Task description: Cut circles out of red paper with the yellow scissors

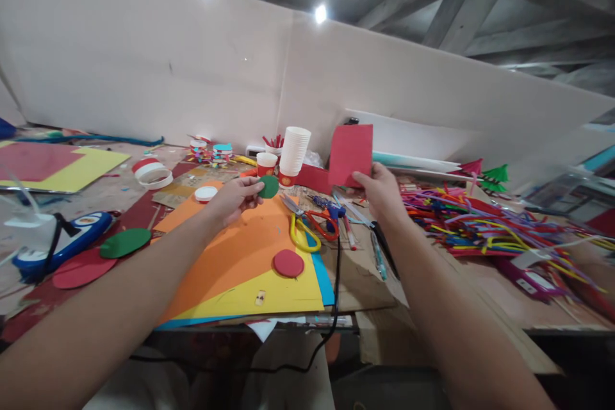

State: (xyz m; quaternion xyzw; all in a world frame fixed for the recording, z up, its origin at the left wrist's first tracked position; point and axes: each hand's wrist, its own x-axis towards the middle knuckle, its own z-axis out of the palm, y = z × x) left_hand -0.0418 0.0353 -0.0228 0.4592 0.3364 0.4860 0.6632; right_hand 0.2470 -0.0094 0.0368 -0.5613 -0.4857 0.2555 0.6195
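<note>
Between the thumb and fingers of my left hand (236, 198) is a small green disc (268, 187), held above the orange sheet (225, 250). My right hand (379, 189) pinches the lower edge of a red rectangular sheet (350, 152), raised upright toward the back of the table. A small red disc (289, 263) lies on the yellow sheet (283, 291) below. Scissors with red and yellow handles (305, 230) rest at the right edge of the coloured sheets, near a blue glue gun (331, 213).
Paper cups (295, 150) stand stacked behind the sheets. Pipe cleaners (473, 221) are heaped at right. Larger green (125, 243) and red discs (84, 268) lie left, beside a blue-and-white device (72, 240). A black cord (336, 282) hangs over the front edge. A white partition (192, 57) rises behind.
</note>
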